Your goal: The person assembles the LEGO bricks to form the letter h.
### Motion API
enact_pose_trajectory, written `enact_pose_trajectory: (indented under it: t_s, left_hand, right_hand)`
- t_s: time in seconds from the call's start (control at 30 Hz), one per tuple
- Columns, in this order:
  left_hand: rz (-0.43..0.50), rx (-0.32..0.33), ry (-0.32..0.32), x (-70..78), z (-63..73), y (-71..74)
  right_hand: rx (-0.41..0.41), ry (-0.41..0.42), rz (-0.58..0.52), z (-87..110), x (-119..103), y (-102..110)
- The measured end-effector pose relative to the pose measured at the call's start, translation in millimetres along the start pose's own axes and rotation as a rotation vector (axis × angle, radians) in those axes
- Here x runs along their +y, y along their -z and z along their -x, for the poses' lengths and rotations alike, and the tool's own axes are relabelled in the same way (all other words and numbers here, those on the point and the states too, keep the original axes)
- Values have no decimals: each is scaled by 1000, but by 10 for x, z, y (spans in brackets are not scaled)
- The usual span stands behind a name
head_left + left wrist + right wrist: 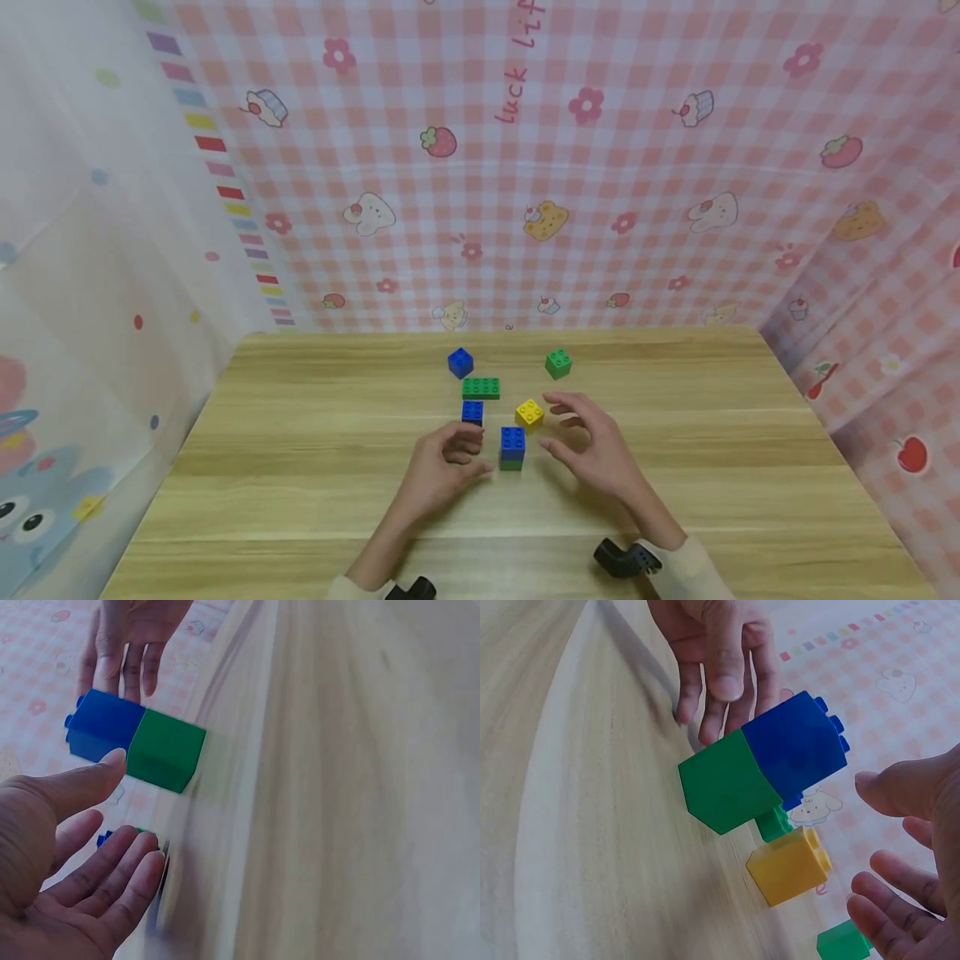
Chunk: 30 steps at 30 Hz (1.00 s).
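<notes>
A blue block (512, 438) sits squarely on top of a green block (512, 464), making a small upright stack between the two hands. My left hand (441, 468) is to the left of this stack, fingers loosely bent and holding nothing; its fingers overlap the lower part of another blue block (472, 411) in the head view. To the right of the stack is my right hand (597, 447), thumb and fingers spread apart with nothing between them. A yellow block (529, 413) stands just behind the stack, near the right fingertips.
Farther back on the wooden table (300, 433) lie a long green block (481, 388), a blue block (461, 362) and a green block (558, 363). A pink checked cloth (487, 183) hangs behind the table's far edge.
</notes>
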<state>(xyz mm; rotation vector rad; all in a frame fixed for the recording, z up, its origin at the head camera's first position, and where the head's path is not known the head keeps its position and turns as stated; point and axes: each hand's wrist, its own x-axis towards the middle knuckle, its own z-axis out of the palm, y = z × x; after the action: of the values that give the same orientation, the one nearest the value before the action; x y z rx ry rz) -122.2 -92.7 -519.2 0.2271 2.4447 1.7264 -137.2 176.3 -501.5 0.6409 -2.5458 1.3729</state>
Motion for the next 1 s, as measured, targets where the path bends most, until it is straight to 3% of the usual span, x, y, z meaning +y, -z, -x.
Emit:
enact_pose_trajectory:
  t_s: [0.47, 0.77, 1.0]
  left_hand:
    - [67, 190, 0, -51, -71, 150]
    - [90, 227, 17, -137, -163, 134]
    - [97, 197, 28, -179, -255, 142]
  right_hand:
    - [-43, -113, -57, -52, 85, -43]
    - [-96, -281, -110, -79, 149, -133]
    - [-99, -325, -147, -107, 254, -212]
